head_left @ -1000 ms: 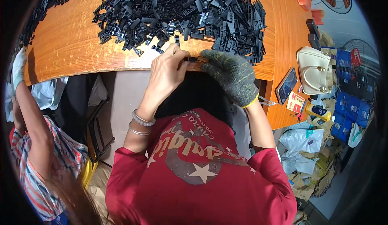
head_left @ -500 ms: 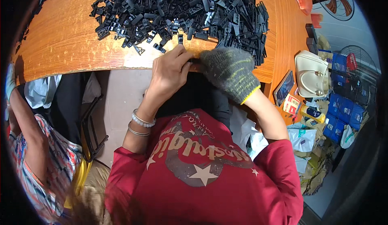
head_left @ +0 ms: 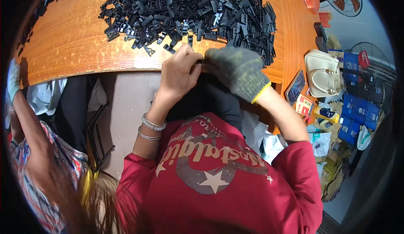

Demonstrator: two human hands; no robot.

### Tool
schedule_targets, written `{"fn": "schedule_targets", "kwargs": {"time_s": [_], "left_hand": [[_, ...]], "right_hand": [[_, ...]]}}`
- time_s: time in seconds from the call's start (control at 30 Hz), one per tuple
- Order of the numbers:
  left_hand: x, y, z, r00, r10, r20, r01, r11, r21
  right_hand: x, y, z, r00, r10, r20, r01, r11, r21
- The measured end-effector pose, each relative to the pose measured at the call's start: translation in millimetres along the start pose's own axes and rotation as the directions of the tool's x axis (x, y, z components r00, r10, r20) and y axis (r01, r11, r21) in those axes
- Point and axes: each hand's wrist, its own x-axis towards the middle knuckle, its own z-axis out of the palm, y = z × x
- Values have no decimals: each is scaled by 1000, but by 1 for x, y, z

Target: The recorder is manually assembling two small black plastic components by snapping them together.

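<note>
The grip of the left hand (head_left: 179,74), bare, is a pinch, thumb and index finger closed on a small black part (head_left: 202,60) at the near edge of the bench (head_left: 80,51). The part is mostly hidden by the fingers. The right hand (head_left: 240,72), in a gray knitted glove with a yellow cuff, meets it from the right at the same edge; its fingertips are hidden, so whether its grip is closed cannot be told. A beaded bracelet (head_left: 153,123) and a plain band (head_left: 149,136) encircle the left wrist. A large pile (head_left: 185,11) of black parts covers the bench's middle, beyond both hands. A phone (head_left: 296,87) lies on the bench's right side; a cream bag (head_left: 322,76) and a yellow bottle (head_left: 326,114) are located at that side. A co-worker's gloved hand (head_left: 13,77) is at the bench's left end.
</note>
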Motion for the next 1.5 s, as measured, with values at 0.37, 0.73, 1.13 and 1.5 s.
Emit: {"fn": "schedule_targets", "kwargs": {"time_s": [0.37, 0.73, 1.13, 1.5], "left_hand": [[-2, 29, -12, 769, -322, 553, 625, 195, -755], [5, 30, 48, 934, -334, 126, 357, 857, -371], [20, 24, 50, 952, -300, 51, 304, 924, -230], [14, 18, -10, 992, 98, -76, -82, 978, 191]], "right_hand": [[-62, -9, -15, 944, 327, 52, -199, 435, 878], [-159, 12, -40, 767, 633, 105, -544, 556, 628], [-230, 36, -46, 720, 663, 207, -694, 689, 209], [-66, -23, -15, 735, 644, 212, -427, 195, 883]]}}
